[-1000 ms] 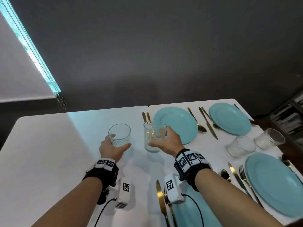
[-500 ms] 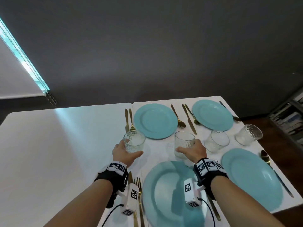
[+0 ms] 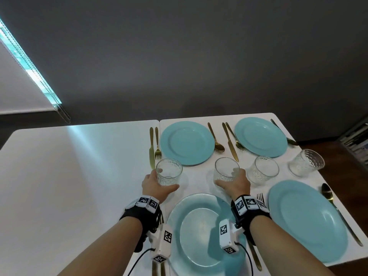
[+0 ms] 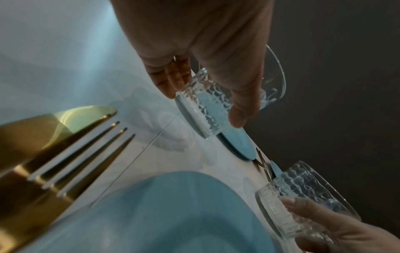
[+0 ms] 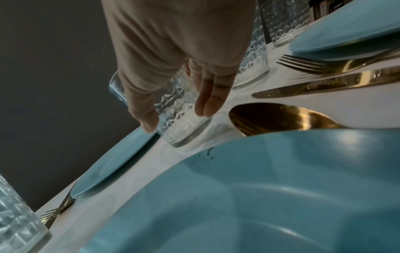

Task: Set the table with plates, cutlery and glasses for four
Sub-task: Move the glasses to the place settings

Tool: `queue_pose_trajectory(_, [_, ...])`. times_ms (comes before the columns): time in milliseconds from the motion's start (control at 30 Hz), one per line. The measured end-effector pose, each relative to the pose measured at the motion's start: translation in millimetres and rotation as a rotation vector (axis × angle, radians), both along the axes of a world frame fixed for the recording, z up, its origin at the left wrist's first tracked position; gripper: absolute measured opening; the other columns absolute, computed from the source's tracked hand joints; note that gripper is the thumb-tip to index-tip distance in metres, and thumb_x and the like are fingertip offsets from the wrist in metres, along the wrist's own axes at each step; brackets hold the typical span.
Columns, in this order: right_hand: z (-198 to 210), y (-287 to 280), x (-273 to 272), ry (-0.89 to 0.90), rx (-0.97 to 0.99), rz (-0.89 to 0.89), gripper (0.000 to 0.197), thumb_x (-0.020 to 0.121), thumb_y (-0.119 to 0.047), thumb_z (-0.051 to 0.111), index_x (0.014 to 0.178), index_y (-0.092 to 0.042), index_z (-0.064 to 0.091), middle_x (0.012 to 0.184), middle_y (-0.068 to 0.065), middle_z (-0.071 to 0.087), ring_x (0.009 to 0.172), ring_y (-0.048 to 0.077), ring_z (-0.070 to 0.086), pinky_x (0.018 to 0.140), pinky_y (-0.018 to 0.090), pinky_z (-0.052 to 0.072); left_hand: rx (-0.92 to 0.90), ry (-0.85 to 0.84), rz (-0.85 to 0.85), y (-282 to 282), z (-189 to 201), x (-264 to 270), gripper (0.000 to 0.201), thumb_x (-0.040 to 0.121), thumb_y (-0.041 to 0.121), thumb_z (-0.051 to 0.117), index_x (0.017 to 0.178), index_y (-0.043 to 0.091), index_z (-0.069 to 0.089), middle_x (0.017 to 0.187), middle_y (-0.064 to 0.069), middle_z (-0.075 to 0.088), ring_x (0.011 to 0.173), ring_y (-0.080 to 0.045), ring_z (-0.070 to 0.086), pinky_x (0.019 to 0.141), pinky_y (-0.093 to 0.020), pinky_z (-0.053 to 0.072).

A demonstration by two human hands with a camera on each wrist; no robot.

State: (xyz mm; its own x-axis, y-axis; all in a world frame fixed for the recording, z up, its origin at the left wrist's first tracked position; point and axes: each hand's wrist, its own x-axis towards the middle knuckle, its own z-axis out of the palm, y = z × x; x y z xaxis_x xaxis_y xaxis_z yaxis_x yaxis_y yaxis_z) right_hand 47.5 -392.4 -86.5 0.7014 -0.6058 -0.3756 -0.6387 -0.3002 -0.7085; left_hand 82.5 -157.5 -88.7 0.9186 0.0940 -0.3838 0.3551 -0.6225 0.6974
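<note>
left hand grips glass; right hand grips second glass.

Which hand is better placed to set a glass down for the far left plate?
Left. The left hand holds a glass right beside the far left plate's knife and fork. The right hand holds its glass further right, nearer the other glasses.

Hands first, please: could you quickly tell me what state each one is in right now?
Left hand: closed around the left glass.
Right hand: closed around the right glass.
</note>
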Motion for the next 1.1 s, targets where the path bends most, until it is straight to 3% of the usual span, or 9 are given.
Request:
queue_pose_trajectory(167, [-1.7, -4.1, -4.2, -0.009, 0.031, -0.025, 0.086, 0.062, -0.017, 0.087, 0.135, -0.013, 0.042, 0.134, 0.010, 0.054, 0.118, 0.027, 0.054, 0.093, 0.027, 0.042, -0.009, 0.002, 0.000, -5.8, 0.6, -4.0, 0.078, 0.063, 0.032, 0.084, 0.130, 0.015, 0.047, 0.125, -0.014, 0.050, 0.122, -0.030, 0.048, 0.106, -0.036, 0.038])
queue_pose_trajectory(333, [0.7, -10.9, -8.9, 0.046, 0.001, 0.031, 0.092, 0.064, -0.014, 0.086, 0.141, -0.014, 0.034, 0.134, 0.013, 0.052, 0.123, 0.030, 0.051, 0.100, 0.033, 0.042, -0.012, 0.011, -0.017, -13.2, 1.9, -10.5, 0.080, 0.062, 0.031, 0.084, 0.131, 0.016, 0.047, 0.126, -0.013, 0.049, 0.123, -0.030, 0.048, 0.108, -0.038, 0.038])
queue_pose_trajectory(600, [7.2, -21.8, -19.0, 0.127, -0.040, 0.105, 0.087, 0.077, 0.001, 0.070, 0.148, -0.012, 0.021, 0.143, 0.014, 0.046, 0.127, 0.031, 0.048, 0.100, 0.031, 0.040, 0.025, 0.027, -0.061, -25.0, 1.9, -21.2, 0.083, 0.063, 0.028, 0.083, 0.135, 0.016, 0.043, 0.129, -0.013, 0.050, 0.122, -0.028, 0.049, 0.104, -0.032, 0.038])
queue_pose_trajectory(1100, [12.4, -23.1, -19.2, 0.174, -0.074, 0.177, 0.088, 0.076, -0.003, 0.071, 0.148, -0.013, 0.021, 0.136, 0.012, 0.051, 0.126, 0.029, 0.048, 0.101, 0.031, 0.040, 0.062, 0.050, -0.058, -39.7, -1.8, -13.8, 0.089, 0.063, 0.028, 0.083, 0.138, 0.011, 0.039, 0.135, -0.013, 0.049, 0.127, -0.027, 0.046, 0.106, -0.031, 0.036])
